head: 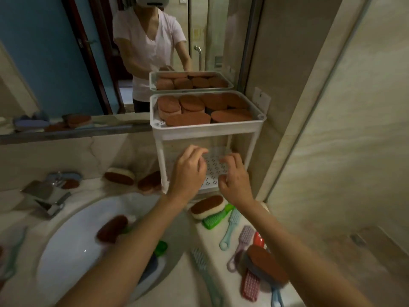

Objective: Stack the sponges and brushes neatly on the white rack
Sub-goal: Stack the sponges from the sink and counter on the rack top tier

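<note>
The sponge (208, 206) just below the right hand (235, 180) lies flat, its long axis slanting up to the right. Right hand and left hand (189, 171) hover side by side at the rack (205, 127) lower shelf, fingers loosely curled and empty.

I'm looking at a home bathrm: round white sink (73, 238) w/ chrome faucet (47, 196) set in marble counter (181, 284), big mirror (55, 63) on wall above, beige tile wall (354, 151) on the right side.

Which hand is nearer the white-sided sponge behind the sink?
Left. The left hand is right of the sponge, before the rack; the right hand lies beyond it, farther right.
</note>
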A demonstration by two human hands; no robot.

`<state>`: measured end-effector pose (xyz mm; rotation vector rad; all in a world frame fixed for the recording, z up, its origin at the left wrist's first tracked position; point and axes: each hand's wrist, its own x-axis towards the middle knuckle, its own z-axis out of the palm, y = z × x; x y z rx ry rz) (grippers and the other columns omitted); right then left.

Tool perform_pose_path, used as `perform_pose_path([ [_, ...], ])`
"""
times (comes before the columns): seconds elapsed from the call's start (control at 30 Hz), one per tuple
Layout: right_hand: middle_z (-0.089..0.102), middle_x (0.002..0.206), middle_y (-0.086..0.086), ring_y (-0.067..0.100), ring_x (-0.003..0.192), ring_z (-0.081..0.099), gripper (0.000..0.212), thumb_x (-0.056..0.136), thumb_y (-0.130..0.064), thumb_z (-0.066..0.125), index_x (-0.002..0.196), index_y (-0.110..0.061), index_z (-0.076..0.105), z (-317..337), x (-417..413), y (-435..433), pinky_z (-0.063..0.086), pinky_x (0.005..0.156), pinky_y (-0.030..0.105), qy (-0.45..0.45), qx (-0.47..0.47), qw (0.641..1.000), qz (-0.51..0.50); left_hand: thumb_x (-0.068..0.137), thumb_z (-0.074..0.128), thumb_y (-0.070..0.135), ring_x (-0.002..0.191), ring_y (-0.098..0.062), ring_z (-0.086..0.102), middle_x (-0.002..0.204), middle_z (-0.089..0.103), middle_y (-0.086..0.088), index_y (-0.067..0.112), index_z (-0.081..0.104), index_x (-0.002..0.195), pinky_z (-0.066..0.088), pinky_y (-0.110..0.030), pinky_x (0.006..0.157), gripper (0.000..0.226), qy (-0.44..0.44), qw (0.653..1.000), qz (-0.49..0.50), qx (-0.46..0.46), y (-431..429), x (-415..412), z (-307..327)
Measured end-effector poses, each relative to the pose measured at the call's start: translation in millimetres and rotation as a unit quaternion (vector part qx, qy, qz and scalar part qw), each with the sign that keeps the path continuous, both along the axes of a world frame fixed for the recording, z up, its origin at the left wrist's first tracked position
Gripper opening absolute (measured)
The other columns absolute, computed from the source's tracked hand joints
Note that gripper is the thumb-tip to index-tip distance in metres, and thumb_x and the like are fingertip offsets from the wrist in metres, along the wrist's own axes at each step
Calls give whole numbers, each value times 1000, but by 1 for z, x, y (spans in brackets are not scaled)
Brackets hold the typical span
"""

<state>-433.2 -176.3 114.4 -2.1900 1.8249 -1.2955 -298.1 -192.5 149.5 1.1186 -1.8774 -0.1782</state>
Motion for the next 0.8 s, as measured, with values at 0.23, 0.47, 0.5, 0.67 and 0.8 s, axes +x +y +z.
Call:
perform_pose_path([
  [0.23, 44, 130, 18, 37, 119, 46, 51, 80, -9, 56, 130, -6, 44, -89, -22, 42, 41, 97, 40, 49, 383, 922, -24, 89, 50, 13, 112, -31, 56, 119, 61, -16, 7, 56, 118, 46, -37, 91, 30, -152, 908, -2, 391, 1, 0, -115],
  [0.47, 38, 141, 15, 35, 126, 41, 54, 87, -19, 54, 138, -12, 37, -109, -30, 59, 36, 105, 41, 74, 435, 897, -28, 87, 61, 21, 139, -30, 26, 154, 18, -10, 14, 11, 149, 33, -39, 110, 80, -336, 844, -43, 417, -8, -20, -164],
  [0.5, 39, 140, 15, 35, 126, 41, 53, 87, -19, 54, 137, -11, 38, -110, -31, 61, 35, 105, 41, 67, 430, 900, -27, 87, 61, 20, 138, -30, 26, 153, 19, -10, 14, 12, 149, 33, -39, 109, 80, -340, 844, -33, 413, -10, -24, -167],
  [0.67, 47, 134, 14, 32, 121, 45, 53, 86, -33, 48, 133, -11, 45, -112, -47, 78, 34, 104, 38, 54, 390, 919, -18, 87, 59, 14, 130, -31, 38, 142, 38, -12, 15, 31, 142, 40, -40, 101, 61, -320, 871, 33, 371, -16, -36, -168],
  [0.8, 51, 130, 14, 32, 120, 47, 78, 66, -54, 29, 132, -16, 47, -111, -71, 100, 34, 104, 41, 68, 379, 923, -30, 85, 60, 19, 120, -34, 50, 130, 53, -18, 6, 48, 127, 45, -42, 94, 46, -285, 892, 59, 347, -15, -37, -157],
])
